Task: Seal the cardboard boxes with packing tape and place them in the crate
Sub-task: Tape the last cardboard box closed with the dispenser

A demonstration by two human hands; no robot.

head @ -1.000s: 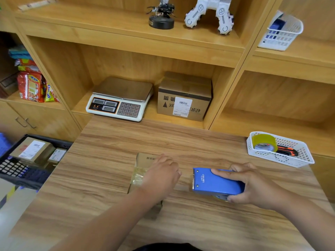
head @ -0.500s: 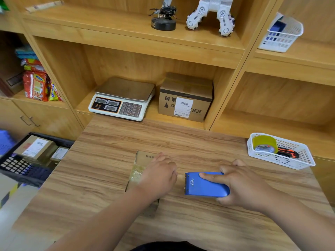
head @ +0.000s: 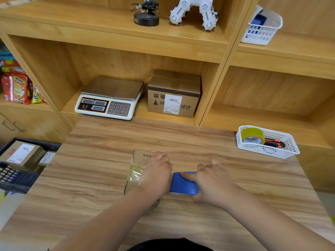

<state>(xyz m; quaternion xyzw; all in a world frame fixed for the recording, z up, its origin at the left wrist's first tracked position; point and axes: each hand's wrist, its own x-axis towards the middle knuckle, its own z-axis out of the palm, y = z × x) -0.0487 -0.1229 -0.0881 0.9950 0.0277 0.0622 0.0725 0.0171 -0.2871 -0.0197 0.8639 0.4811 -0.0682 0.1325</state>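
A small flat cardboard box (head: pixel 140 157) lies on the wooden table (head: pixel 101 171), with a band of clear tape (head: pixel 135 173) across its left part. My left hand (head: pixel 156 173) lies on top of the box and covers most of it. My right hand (head: pixel 212 183) grips a blue tape dispenser (head: pixel 183 183), whose front end meets the box's right edge by my left hand. A dark crate (head: pixel 16 180) stands low at the left with two labelled cardboard boxes (head: pixel 20 154) in it.
A white basket (head: pixel 288 151) at the table's right holds a yellow-green tape roll (head: pixel 252 135) and an orange cutter (head: pixel 272 143). On the shelf behind are a weighing scale (head: pixel 108 98) and a larger labelled carton (head: pixel 174 93). Snack packets (head: pixel 16 87) sit at far left.
My right hand has slid the blue dispenser leftward across the table until it meets the box and my left hand. My left hand has stayed on the box.
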